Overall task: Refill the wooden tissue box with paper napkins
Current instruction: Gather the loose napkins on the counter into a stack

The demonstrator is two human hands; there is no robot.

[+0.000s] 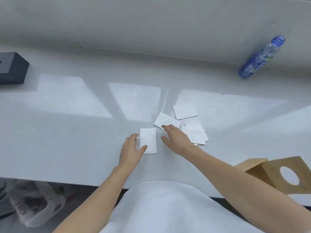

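Several white folded napkins lie on the white table (67, 132). A small neat stack of napkins (149, 138) sits in the middle; my left hand (131, 150) rests against its left edge with the thumb on top, fingers spread. My right hand (175, 137) lies flat with its fingertips on a tilted napkin (165, 121). More napkins lie to the right: one farther back (185, 111) and a loose pile (196, 134) beside my right wrist. The wooden tissue box (262, 170) stands at the table's near right edge, its lid (303, 180) with a round hole tipped open.
A blue plastic bottle (262, 57) stands at the far right by the wall. A dark box (11, 68) sits at the far left. A thin white strip (165, 100) lies behind the napkins. Below the table's near left edge a plastic bag (33, 204) lies on the floor.
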